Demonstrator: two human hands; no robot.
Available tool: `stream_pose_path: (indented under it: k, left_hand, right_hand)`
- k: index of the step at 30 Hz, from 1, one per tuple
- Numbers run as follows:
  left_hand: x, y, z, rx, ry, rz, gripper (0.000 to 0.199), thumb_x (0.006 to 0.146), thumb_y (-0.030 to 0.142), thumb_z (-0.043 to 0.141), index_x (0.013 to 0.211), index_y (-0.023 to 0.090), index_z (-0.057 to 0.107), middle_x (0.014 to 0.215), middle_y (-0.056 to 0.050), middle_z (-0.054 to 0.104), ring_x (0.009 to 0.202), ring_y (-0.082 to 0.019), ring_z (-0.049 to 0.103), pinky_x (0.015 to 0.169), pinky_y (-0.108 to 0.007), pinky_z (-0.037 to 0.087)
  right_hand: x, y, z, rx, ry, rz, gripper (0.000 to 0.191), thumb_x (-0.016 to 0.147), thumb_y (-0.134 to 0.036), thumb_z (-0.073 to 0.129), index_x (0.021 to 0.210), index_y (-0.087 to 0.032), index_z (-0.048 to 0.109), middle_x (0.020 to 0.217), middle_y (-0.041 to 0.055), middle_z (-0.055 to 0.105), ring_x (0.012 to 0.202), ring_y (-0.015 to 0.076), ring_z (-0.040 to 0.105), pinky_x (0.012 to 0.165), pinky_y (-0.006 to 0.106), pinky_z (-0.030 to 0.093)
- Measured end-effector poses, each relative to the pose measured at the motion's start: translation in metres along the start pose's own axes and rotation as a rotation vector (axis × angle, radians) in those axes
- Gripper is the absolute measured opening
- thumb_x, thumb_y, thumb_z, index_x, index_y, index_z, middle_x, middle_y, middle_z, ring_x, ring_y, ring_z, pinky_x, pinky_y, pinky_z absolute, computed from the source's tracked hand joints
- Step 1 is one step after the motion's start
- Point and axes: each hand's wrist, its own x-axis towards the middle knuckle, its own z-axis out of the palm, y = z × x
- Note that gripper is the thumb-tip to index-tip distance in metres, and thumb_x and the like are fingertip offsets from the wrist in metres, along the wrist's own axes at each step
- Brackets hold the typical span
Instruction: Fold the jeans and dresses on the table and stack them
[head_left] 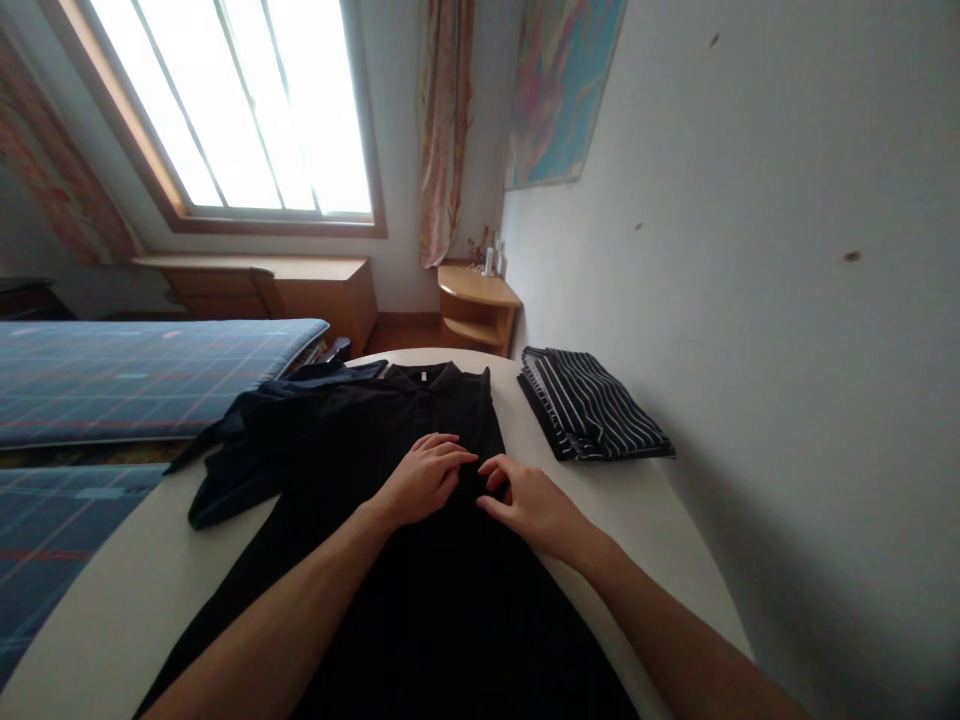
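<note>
A black collared shirt (427, 405) lies spread on a round white table (697, 560), its collar and small white label at the far end. Over the middle of the shirt is my left hand (427, 478), palm down with the fingers stretched toward the right. Close beside it, at the shirt's right edge, my right hand (534, 502) has curved fingers, with the thumb held apart and nothing visible between them. The lower part of the shirt blends into black fabric near my body. Dark navy clothing (247, 465) lies bunched along the shirt's left side.
A folded black-and-white striped garment (600, 405) rests on the table's right side, near the white wall (810, 380). To the left are blue plaid mattresses (150, 375). Beyond stand a wooden desk (322, 275) under the window and a corner shelf (480, 290).
</note>
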Motion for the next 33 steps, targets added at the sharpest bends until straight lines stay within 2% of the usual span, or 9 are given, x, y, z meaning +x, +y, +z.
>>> stream_pose_path:
  k: [2, 4, 7, 11, 15, 19, 26, 29, 33]
  left_hand:
    - [0.001, 0.002, 0.001, -0.004, 0.021, -0.013, 0.034, 0.097, 0.020, 0.046, 0.120, 0.027, 0.070, 0.121, -0.002, 0.072, 0.124, -0.023, 0.057, 0.113, -0.045, 0.037]
    - [0.002, 0.003, 0.002, -0.016, 0.035, -0.024, 0.032, 0.100, 0.024, 0.046, 0.118, 0.026, 0.071, 0.119, -0.003, 0.073, 0.121, -0.022, 0.059, 0.112, -0.045, 0.038]
    - [0.005, 0.002, 0.001, -0.057, 0.082, -0.057, 0.031, 0.100, 0.026, 0.046, 0.114, 0.025, 0.073, 0.115, -0.004, 0.074, 0.115, -0.021, 0.063, 0.108, -0.041, 0.043]
    - [0.007, -0.003, -0.003, -0.146, 0.205, -0.224, 0.033, 0.100, 0.030, 0.044, 0.105, 0.023, 0.076, 0.107, -0.004, 0.076, 0.105, -0.022, 0.068, 0.100, -0.038, 0.049]
    - [0.006, -0.009, -0.004, -0.174, 0.234, -0.349, 0.031, 0.097, 0.037, 0.049, 0.097, 0.023, 0.077, 0.100, -0.004, 0.078, 0.099, -0.023, 0.070, 0.094, -0.037, 0.052]
    - [0.005, -0.014, 0.000, -0.153, 0.216, -0.348, 0.016, 0.087, 0.030, 0.063, 0.092, 0.026, 0.077, 0.096, -0.001, 0.078, 0.096, -0.023, 0.070, 0.093, -0.038, 0.053]
    - [0.005, -0.024, -0.001, -0.184, 0.326, -0.431, 0.018, 0.087, 0.026, 0.060, 0.096, 0.026, 0.075, 0.097, -0.002, 0.076, 0.095, -0.022, 0.069, 0.093, -0.037, 0.053]
    - [0.003, -0.031, -0.002, -0.196, 0.288, -0.435, 0.018, 0.083, 0.024, 0.063, 0.097, 0.025, 0.074, 0.094, -0.001, 0.076, 0.096, -0.022, 0.069, 0.093, -0.038, 0.052]
    - [0.002, -0.039, -0.002, -0.221, 0.234, -0.421, 0.019, 0.084, 0.025, 0.062, 0.099, 0.023, 0.073, 0.093, -0.001, 0.077, 0.094, -0.022, 0.070, 0.092, -0.039, 0.053]
  right_hand:
    - [-0.005, -0.003, -0.005, -0.103, -0.072, 0.051, 0.030, 0.078, -0.028, 0.075, 0.105, -0.017, 0.068, 0.084, 0.0023, 0.071, 0.072, 0.0158, 0.064, 0.066, 0.026, 0.044]
    - [-0.008, -0.006, -0.007, -0.142, -0.129, 0.085, 0.021, 0.079, -0.029, 0.074, 0.096, -0.017, 0.070, 0.077, 0.0018, 0.070, 0.069, 0.0156, 0.063, 0.062, 0.026, 0.041]
    - [-0.008, -0.013, -0.004, -0.067, -0.097, 0.071, 0.013, 0.084, -0.029, 0.069, 0.090, -0.017, 0.071, 0.073, 0.0010, 0.069, 0.065, 0.0141, 0.061, 0.060, 0.025, 0.039]
    - [-0.007, -0.022, 0.005, 0.147, -0.017, 0.006, 0.027, 0.088, -0.032, 0.066, 0.111, -0.018, 0.070, 0.084, 0.0013, 0.071, 0.069, 0.0134, 0.061, 0.065, 0.025, 0.044]
    - [-0.010, -0.023, 0.015, 0.219, -0.097, -0.008, 0.043, 0.086, -0.025, 0.067, 0.128, -0.018, 0.064, 0.100, 0.0038, 0.071, 0.066, 0.0111, 0.060, 0.064, 0.024, 0.046]
    - [-0.012, -0.020, 0.023, 0.182, -0.160, 0.005, 0.045, 0.083, -0.022, 0.069, 0.128, -0.018, 0.064, 0.107, 0.0067, 0.072, 0.068, 0.0119, 0.062, 0.063, 0.024, 0.048]
    - [-0.014, -0.025, 0.024, 0.358, -0.194, -0.082, 0.049, 0.084, -0.022, 0.069, 0.133, -0.024, 0.061, 0.112, 0.0049, 0.070, 0.065, 0.0094, 0.060, 0.059, 0.022, 0.046]
    - [-0.016, -0.024, 0.024, 0.328, -0.261, -0.099, 0.052, 0.083, -0.022, 0.071, 0.134, -0.025, 0.060, 0.112, 0.0045, 0.069, 0.064, 0.0089, 0.059, 0.058, 0.021, 0.045]
    - [-0.017, -0.022, 0.027, 0.202, -0.279, -0.126, 0.057, 0.081, -0.024, 0.073, 0.136, -0.024, 0.058, 0.113, 0.0050, 0.070, 0.068, 0.0109, 0.060, 0.064, 0.023, 0.047]
